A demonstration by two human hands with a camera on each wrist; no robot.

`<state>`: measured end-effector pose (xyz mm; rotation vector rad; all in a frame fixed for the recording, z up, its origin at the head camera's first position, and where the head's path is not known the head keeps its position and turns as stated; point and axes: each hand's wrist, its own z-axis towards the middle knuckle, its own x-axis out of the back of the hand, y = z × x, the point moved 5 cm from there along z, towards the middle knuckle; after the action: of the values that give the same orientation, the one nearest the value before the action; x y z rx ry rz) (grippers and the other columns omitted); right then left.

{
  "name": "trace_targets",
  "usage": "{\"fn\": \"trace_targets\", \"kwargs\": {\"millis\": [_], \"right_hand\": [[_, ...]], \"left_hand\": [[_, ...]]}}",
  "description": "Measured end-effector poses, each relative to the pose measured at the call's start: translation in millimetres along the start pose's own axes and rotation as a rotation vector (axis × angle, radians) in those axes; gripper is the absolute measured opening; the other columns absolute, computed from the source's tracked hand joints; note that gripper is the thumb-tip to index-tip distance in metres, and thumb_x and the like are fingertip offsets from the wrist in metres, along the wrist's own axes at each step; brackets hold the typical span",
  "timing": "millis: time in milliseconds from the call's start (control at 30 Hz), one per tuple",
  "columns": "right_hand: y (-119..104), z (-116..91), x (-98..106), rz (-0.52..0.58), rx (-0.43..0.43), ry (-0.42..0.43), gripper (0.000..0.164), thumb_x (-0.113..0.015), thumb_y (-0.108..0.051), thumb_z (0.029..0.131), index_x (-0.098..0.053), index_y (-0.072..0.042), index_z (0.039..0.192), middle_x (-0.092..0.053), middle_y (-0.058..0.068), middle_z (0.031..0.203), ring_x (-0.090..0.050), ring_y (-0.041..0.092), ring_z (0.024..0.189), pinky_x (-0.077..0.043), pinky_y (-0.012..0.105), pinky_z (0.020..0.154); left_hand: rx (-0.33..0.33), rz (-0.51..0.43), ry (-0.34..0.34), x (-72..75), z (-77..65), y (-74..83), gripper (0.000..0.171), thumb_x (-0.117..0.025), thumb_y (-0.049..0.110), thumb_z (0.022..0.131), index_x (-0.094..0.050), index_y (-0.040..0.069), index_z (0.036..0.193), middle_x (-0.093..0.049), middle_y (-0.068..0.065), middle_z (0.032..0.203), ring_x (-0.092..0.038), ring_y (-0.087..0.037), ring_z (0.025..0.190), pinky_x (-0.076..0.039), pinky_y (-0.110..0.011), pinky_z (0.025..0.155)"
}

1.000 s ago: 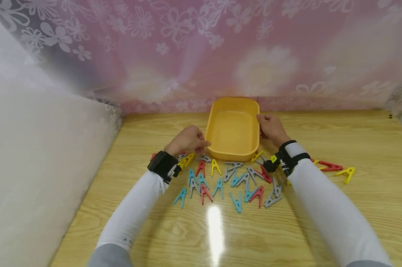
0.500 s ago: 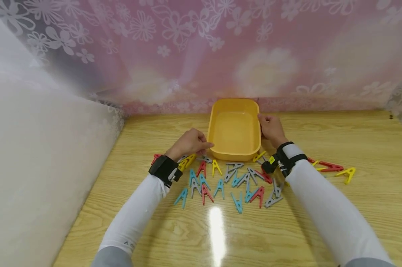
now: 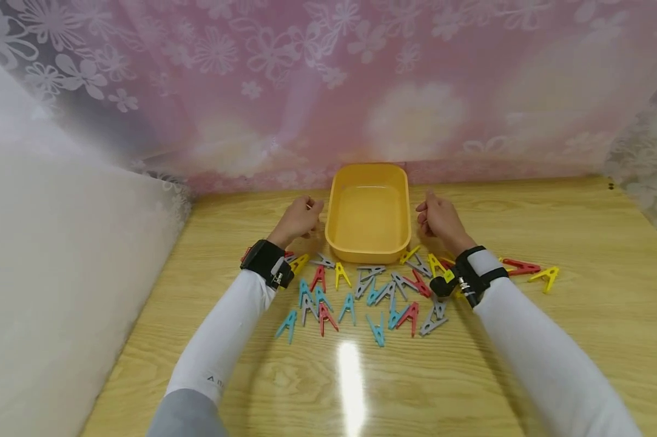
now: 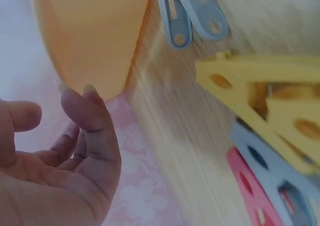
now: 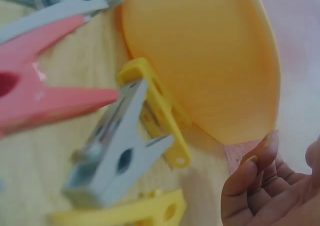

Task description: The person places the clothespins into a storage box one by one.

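Note:
A yellow plastic basin (image 3: 369, 218) stands against the curtain at the back of the table, with nothing visible inside. My left hand (image 3: 299, 217) is just left of it, apart from its wall in the head view. Thumb and fingers are loosely curved with a gap between them, holding nothing, as the left wrist view shows. On the other side, my right hand (image 3: 439, 220) hangs beside the basin with fingers loosely bent and nothing in them. Clothespins in yellow (image 3: 341, 275), grey (image 4: 195, 13), red (image 3: 326, 317) and blue (image 3: 377, 331) lie scattered in front of the basin.
The wooden table (image 3: 284, 388) reaches a pink floral curtain (image 3: 306, 91) behind and a white cloth wall (image 3: 71, 255) on the left. More clothespins lie under and beyond the right wrist, including a red clothespin (image 3: 520, 267) and a yellow clothespin (image 3: 546, 277).
Both hands have let go of the basin's rim and drawn slightly outward from its sides. The basin stays at the back. The head view has shifted a little.

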<state>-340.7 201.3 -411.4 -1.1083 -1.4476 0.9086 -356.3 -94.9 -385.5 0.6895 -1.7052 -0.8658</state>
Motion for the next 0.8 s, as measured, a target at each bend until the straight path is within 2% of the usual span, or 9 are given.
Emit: {"fn": "trace_targets", "kwargs": {"millis": [100, 233, 367, 467, 567, 633, 800], "right_hand": [[2.8, -3.0, -1.3, -0.001, 0.013, -0.015, 0.057, -0.022, -0.042, 0.105, -0.048, 0.008, 0.111, -0.051, 0.002, 0.073, -0.046, 0.007, 0.054, -0.044, 0.023, 0.052], [3.5, -9.0, -6.6, 0.009, 0.038, -0.068, 0.051, -0.028, -0.038, 0.105, -0.049, 0.008, 0.110, -0.050, 0.008, 0.076, -0.045, 0.009, 0.054, -0.041, 0.024, 0.051], [0.7, -13.9, -13.5, -0.006, 0.084, -0.120, 0.047, -0.036, -0.038, 0.104, -0.050, 0.007, 0.109, -0.050, 0.012, 0.078, -0.047, 0.013, 0.056, -0.044, 0.027, 0.053], [-0.3, -14.4, -16.0, -0.024, 0.106, -0.139, 0.046, -0.040, -0.036, 0.103, -0.049, 0.008, 0.111, -0.050, 0.009, 0.074, -0.048, 0.015, 0.057, -0.046, 0.029, 0.054], [-0.9, -13.0, -17.1, -0.031, 0.107, -0.140, 0.044, -0.042, -0.033, 0.103, -0.048, 0.010, 0.113, -0.050, 0.007, 0.070, -0.048, 0.017, 0.055, -0.045, 0.030, 0.053], [-1.3, -11.9, -16.2, -0.045, 0.101, -0.126, 0.043, -0.043, -0.032, 0.103, -0.048, 0.009, 0.112, -0.050, 0.007, 0.069, -0.048, 0.018, 0.055, -0.045, 0.029, 0.052], [-0.6, -10.6, -11.1, -0.080, 0.084, -0.092, 0.040, -0.044, -0.032, 0.102, -0.051, 0.006, 0.111, -0.051, 0.007, 0.070, -0.049, 0.019, 0.057, -0.045, 0.028, 0.052]], "left_hand": [[0.005, -0.035, 0.023, -1.6, 11.9, 1.4, 0.034, -0.040, 0.035, 0.103, -0.045, 0.002, 0.111, -0.055, -0.020, 0.090, -0.059, -0.038, 0.082, -0.052, -0.046, 0.073], [0.007, -0.061, 0.061, -4.1, 24.6, 3.3, 0.033, -0.039, 0.034, 0.103, -0.044, 0.002, 0.108, -0.053, -0.015, 0.088, -0.060, -0.033, 0.075, -0.053, -0.046, 0.071], [0.011, -0.068, 0.091, -8.2, 34.8, 2.2, 0.030, -0.037, 0.031, 0.104, -0.046, 0.003, 0.102, -0.052, -0.012, 0.085, -0.057, -0.024, 0.063, -0.054, -0.040, 0.062], [-0.003, -0.042, 0.069, -14.7, 39.6, 1.6, 0.030, -0.036, 0.028, 0.104, -0.047, 0.002, 0.096, -0.052, -0.012, 0.079, -0.055, -0.021, 0.056, -0.050, -0.033, 0.051], [-0.021, -0.032, 0.039, -19.9, 40.8, 1.1, 0.030, -0.034, 0.025, 0.104, -0.048, -0.001, 0.096, -0.053, -0.014, 0.078, -0.055, -0.021, 0.054, -0.048, -0.029, 0.047], [-0.025, -0.038, 0.026, -21.8, 40.5, 0.8, 0.029, -0.032, 0.023, 0.104, -0.047, -0.002, 0.101, -0.053, -0.016, 0.081, -0.055, -0.021, 0.055, -0.048, -0.028, 0.047], [-0.015, -0.063, -0.002, -27.8, 39.7, 2.8, 0.040, -0.028, 0.027, 0.105, -0.049, -0.006, 0.114, -0.055, -0.018, 0.082, -0.053, -0.018, 0.053, -0.046, -0.028, 0.046]]}}
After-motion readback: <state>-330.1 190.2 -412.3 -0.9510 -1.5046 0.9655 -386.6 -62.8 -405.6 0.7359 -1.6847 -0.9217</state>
